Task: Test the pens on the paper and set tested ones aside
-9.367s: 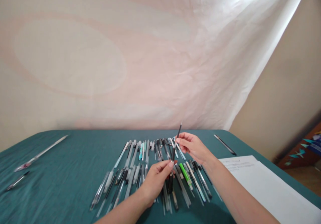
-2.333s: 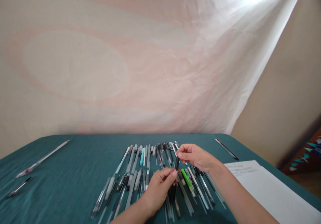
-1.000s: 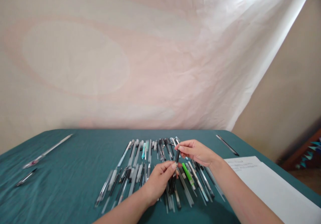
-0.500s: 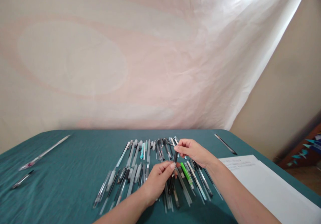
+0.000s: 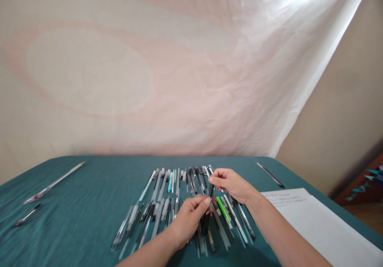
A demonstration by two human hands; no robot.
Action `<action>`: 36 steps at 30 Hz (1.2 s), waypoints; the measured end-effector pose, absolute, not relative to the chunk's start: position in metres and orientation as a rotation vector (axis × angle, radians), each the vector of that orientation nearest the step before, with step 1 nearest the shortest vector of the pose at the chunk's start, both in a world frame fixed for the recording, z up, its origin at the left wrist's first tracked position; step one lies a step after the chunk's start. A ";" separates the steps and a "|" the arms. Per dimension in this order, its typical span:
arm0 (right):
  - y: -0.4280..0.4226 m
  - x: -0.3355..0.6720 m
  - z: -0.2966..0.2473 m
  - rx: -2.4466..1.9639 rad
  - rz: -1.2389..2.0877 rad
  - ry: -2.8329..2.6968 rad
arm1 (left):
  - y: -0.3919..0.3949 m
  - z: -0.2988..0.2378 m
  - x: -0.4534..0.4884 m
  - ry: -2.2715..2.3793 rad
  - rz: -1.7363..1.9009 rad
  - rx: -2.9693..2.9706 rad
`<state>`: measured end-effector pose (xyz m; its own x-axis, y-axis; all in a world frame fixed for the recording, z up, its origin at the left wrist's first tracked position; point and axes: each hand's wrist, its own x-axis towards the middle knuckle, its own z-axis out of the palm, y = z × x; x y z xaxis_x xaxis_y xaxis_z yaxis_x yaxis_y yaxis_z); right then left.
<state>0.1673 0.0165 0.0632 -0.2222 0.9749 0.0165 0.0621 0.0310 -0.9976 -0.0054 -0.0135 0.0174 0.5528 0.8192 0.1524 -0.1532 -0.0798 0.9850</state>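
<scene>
A black pen point(image 5: 205, 224) stands nearly upright between my two hands, above the nearer part of the pen pile. My left hand point(image 5: 191, 215) is closed around its middle, thumb on top. The fingertips of my right hand point(image 5: 229, 182) pinch its upper end. Under and around the hands lie many pens point(image 5: 157, 219), mostly clear, grey and black, in two rough rows. A bright green pen point(image 5: 224, 210) rests just right of the black one. My left hand and forearm hide part of the nearer row.
White paper sheets point(image 5: 317, 223) with some writing lie at the right on the green cloth point(image 5: 89, 219). One dark pen point(image 5: 271, 175) is at the back right. At far left are a long clear stick point(image 5: 56, 183) and a short pen point(image 5: 27, 215). A pale curtain point(image 5: 179, 79) hangs behind.
Both hands keep the same grip on the black pen. The whole view has shifted very slightly; the pens on the table lie as before.
</scene>
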 end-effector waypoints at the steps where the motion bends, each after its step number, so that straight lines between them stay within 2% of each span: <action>1: 0.017 0.167 0.063 -1.151 1.297 -1.442 | -0.013 0.017 -0.005 0.613 0.893 1.443; 5: 0.016 0.166 0.065 -1.173 1.260 -1.458 | -0.013 0.017 -0.005 0.614 0.879 1.408; 11: 0.011 0.173 0.073 -0.995 1.554 -1.434 | -0.014 0.018 -0.007 0.582 0.889 1.315; 19: 0.016 0.172 0.066 -1.098 1.322 -1.498 | -0.015 0.019 -0.006 0.637 0.908 1.366; 25: 0.015 0.174 0.069 -1.028 1.460 -1.445 | -0.014 0.020 -0.004 0.573 0.919 1.267; 32: 0.018 0.170 0.062 -1.052 1.310 -1.450 | -0.015 0.019 -0.005 0.598 0.915 1.276; 36: 0.015 0.168 0.064 -1.012 1.414 -1.435 | -0.014 0.019 -0.005 0.589 0.910 1.240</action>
<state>0.1685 0.0151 0.0638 -0.3029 0.9524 0.0342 -0.0202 0.0294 -0.9994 -0.0050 -0.0144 0.0190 0.5336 0.8408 0.0909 -0.2610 0.0615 0.9634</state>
